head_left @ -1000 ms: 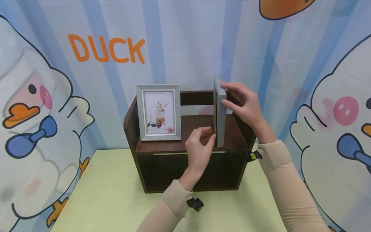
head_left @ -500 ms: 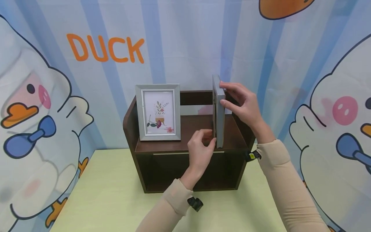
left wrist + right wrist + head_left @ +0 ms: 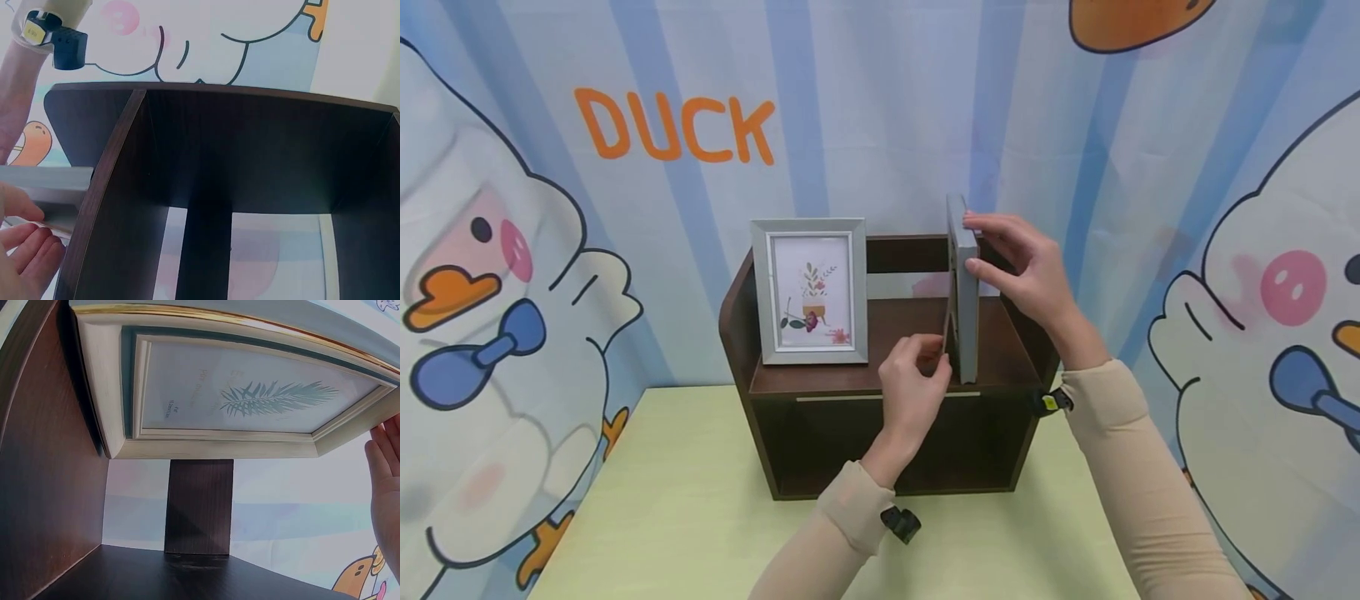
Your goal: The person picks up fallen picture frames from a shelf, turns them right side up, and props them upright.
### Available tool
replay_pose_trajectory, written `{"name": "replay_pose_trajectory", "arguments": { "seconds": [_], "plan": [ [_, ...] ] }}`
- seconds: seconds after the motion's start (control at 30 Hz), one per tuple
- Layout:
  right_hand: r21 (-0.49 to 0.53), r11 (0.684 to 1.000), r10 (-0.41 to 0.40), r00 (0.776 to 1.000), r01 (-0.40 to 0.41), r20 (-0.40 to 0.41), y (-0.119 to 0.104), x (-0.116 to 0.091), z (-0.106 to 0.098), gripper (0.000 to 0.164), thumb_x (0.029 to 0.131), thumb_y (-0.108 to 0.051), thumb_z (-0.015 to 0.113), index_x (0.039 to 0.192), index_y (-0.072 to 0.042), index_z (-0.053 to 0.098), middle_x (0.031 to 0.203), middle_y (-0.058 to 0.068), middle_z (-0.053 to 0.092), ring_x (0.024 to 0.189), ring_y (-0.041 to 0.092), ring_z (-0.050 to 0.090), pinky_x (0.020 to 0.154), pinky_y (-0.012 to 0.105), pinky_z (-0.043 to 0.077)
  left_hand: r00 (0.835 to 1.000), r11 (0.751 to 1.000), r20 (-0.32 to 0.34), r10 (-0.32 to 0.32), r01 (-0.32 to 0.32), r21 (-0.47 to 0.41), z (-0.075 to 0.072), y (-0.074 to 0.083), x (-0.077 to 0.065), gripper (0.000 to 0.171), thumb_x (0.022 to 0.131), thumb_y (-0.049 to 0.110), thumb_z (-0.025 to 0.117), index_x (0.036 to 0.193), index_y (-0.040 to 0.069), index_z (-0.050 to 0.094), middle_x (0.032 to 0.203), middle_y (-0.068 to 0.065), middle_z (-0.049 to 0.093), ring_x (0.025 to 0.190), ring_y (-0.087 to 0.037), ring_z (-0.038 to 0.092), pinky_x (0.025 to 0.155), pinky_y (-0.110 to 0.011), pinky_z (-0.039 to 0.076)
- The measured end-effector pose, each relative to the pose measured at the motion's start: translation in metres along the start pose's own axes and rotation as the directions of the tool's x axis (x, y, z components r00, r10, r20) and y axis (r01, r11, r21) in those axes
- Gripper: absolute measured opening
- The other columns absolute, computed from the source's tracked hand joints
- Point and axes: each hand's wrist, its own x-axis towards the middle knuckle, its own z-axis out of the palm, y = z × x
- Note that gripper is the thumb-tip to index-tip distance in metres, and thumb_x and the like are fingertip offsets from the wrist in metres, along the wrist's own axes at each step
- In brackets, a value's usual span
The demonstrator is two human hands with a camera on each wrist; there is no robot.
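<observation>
On the upper shelf of a dark brown wooden rack [image 3: 1007, 337], a grey picture frame [image 3: 970, 312] stands upright, edge-on to the head view. My right hand [image 3: 1030, 271] holds it near the top, fingertips and thumb against its edge. Low at its back, my left hand [image 3: 913, 379] pinches the thin support leg [image 3: 949, 321], which is tilted slightly out from the backing. In the right wrist view the picture frame's front [image 3: 212, 449] shows a pale border and a green leaf print. The left wrist view catches my left hand [image 3: 28, 256] beside the frame's edge [image 3: 53, 178].
A second picture frame [image 3: 815, 354] with a flower print faces forward at the shelf's left. Below is the rack's open lower compartment [image 3: 835, 446]. The rack stands on a pale yellow-green table [image 3: 685, 500], before a duck-printed curtain [image 3: 895, 108].
My left hand has reached the frame's back and drawn the support leg a little to the left. The frame's top has shifted slightly left with my right hand.
</observation>
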Motion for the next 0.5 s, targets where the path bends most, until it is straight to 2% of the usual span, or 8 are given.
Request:
{"name": "replay_pose_trajectory", "arguments": {
  "seconds": [0.5],
  "plan": [
    [-0.049, 0.999, -0.009, 1.000, 0.010, 0.024, -0.003, 0.004, 0.005, 0.041, 0.081, 0.009, 0.067, 0.120, 0.011, 0.057, 0.125, 0.028, 0.055, 0.122, 0.028, 0.053, 0.106, 0.033, 0.040, 0.999, 0.998, -0.053, 0.009, -0.006, 0.054, -0.022, -0.010, 0.010, 0.011, 0.081, 0.001, 0.069, 0.091, 0.004, 0.072, 0.083, -0.004, 0.067, 0.074, -0.014, 0.066, 0.067, -0.026, 0.056]
  ]
}}
